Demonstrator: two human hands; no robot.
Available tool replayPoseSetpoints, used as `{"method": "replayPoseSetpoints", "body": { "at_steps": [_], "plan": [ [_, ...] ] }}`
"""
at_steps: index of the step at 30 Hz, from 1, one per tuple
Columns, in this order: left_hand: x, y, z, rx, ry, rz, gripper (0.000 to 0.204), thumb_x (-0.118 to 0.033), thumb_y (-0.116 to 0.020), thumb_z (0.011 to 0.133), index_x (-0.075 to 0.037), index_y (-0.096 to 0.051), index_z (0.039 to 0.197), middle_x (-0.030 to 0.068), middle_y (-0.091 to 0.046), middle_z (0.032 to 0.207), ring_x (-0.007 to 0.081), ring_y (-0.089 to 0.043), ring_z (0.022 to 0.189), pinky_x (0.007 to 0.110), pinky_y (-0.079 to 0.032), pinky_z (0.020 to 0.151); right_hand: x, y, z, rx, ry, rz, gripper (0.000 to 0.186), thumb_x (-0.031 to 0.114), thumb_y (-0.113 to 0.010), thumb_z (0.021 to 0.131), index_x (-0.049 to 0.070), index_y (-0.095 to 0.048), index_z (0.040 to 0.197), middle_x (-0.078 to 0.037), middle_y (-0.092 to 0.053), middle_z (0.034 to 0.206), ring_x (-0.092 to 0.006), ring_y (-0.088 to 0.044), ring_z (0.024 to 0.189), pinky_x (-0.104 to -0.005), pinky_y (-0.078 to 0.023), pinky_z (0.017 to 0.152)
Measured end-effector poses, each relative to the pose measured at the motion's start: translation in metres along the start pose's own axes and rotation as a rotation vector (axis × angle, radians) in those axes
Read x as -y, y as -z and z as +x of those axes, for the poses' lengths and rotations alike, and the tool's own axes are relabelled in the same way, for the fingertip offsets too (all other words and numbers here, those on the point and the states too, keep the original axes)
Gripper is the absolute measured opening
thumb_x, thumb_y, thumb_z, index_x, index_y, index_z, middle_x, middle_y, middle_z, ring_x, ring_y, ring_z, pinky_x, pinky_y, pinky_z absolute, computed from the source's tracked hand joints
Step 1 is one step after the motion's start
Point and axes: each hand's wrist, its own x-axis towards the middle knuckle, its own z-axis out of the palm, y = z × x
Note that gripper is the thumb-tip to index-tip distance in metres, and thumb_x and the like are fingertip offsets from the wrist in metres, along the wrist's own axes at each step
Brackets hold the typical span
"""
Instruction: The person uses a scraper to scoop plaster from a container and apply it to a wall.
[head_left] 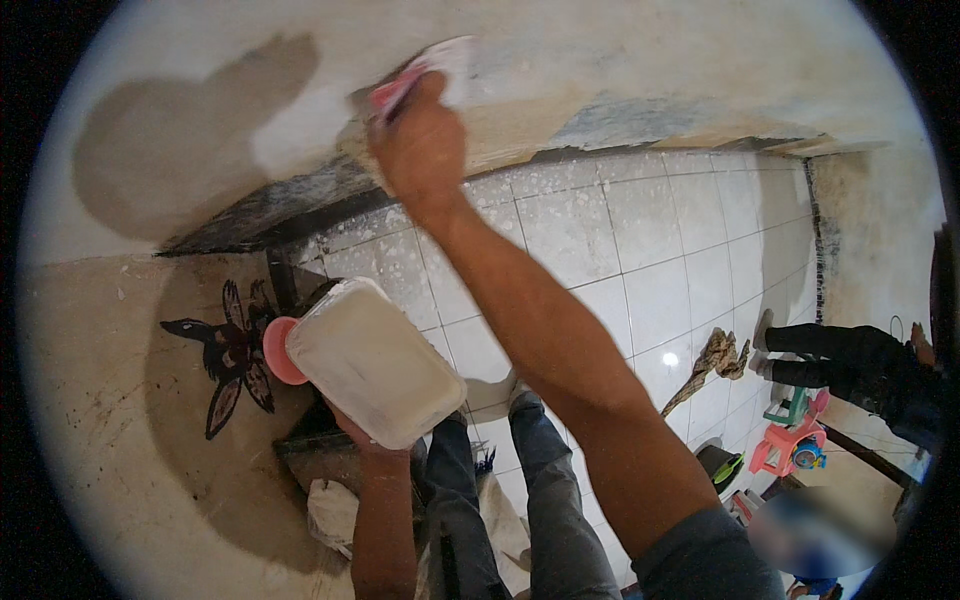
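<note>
Right hand point(420, 140) raised on an outstretched arm against the wall point(620, 50), grip closed around the pink handle of a flat putty knife point(425, 70); its pale blade lies flush on the plaster, smeared white. Wall surface there is patchy: smooth cream filler above, a rough grey-blue band just right of the knife, a dark shadow blot far left of it. Left hand point(365, 435) sits well below the knife, palm up, grip cupped under a rectangular plastic tub point(375, 360) with rounded corners, coated in whitish paste; the tub tilts. A round pink disc point(277, 350), edge-on, touches the tub's left end. Left of the tub, a dark flower-shaped mark point(235, 355) on a scuffed beige wall. Below the tub, the person's grey-trousered legs point(545, 480) stand on a glossy white tiled floor point(640, 260), speckled with pale spatter. Right of the legs: a frayed tan rag point(715, 360), then a pink plastic toy point(795, 440). Another person's dark-clad legs point(850, 355) lie at the far right.
</note>
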Motion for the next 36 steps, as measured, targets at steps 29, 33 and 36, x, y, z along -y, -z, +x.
{"method": "replayPoseSetpoints", "body": {
  "at_steps": [29,33,36],
  "plan": [
    [0.046,-0.062,0.090,0.440,0.384,-0.224,0.064,-0.057,-0.032,0.099,-0.011,-0.038,0.142,0.0133,-0.051,0.136,0.0295,-0.055,0.119,0.044,-0.047,0.101,-0.025,0.132,-0.105,0.528,-0.174,0.127,0.015,0.008,-0.063,0.087,-0.005,-0.057,0.090,-0.016,-0.057,0.068,-0.0144,-0.050,0.063,-0.0292,-0.043,0.060],
    [0.044,-0.073,0.099,0.365,0.289,0.227,0.065,-0.058,-0.031,0.099,-0.012,-0.037,0.143,0.0138,-0.050,0.137,0.0298,-0.054,0.121,0.045,-0.046,0.103,-0.051,0.125,-0.097,0.613,-0.245,0.271,0.016,0.012,-0.061,0.091,-0.004,-0.059,0.096,-0.014,-0.063,0.072,-0.0177,-0.057,0.063,-0.0314,-0.045,0.060],
    [0.046,-0.083,0.108,0.351,0.388,0.014,0.068,-0.061,-0.030,0.098,-0.012,-0.036,0.144,0.0144,-0.049,0.138,0.0302,-0.052,0.124,0.048,-0.046,0.102,-0.063,0.128,-0.093,0.606,-0.445,0.485,0.018,0.015,-0.061,0.093,-0.001,-0.061,0.100,-0.009,-0.064,0.073,-0.0152,-0.056,0.063,-0.0302,-0.045,0.058]
  ]
}}
